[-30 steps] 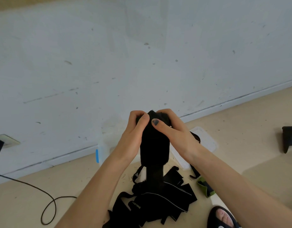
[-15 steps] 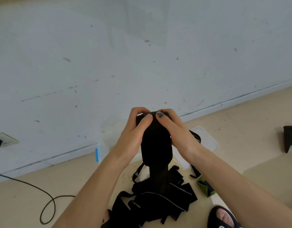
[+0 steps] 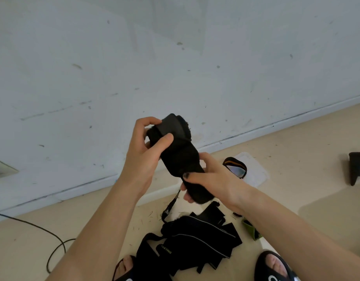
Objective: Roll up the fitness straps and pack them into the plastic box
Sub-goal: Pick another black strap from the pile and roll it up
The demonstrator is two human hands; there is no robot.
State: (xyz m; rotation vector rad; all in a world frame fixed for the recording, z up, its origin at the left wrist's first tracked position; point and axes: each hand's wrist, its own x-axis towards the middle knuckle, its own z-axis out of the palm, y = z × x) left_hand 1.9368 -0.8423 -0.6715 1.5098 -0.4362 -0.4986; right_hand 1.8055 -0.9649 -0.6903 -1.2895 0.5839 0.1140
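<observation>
Nearest, between two sandalled feet [image 3: 273,267], a pile of loose black straps [image 3: 192,238] lies on the floor [image 3: 296,142]. Above the pile both hands hold one rolled strap [image 3: 178,154] in the air, tilted: the right hand [image 3: 212,182] has its fingers curled round the lower end, and the left hand [image 3: 143,153] grips the upper end, thumb pressed on the roll. Beyond the pile, near the wall [image 3: 175,57], the clear plastic box [image 3: 254,171] holds one banded roll [image 3: 235,167].
</observation>
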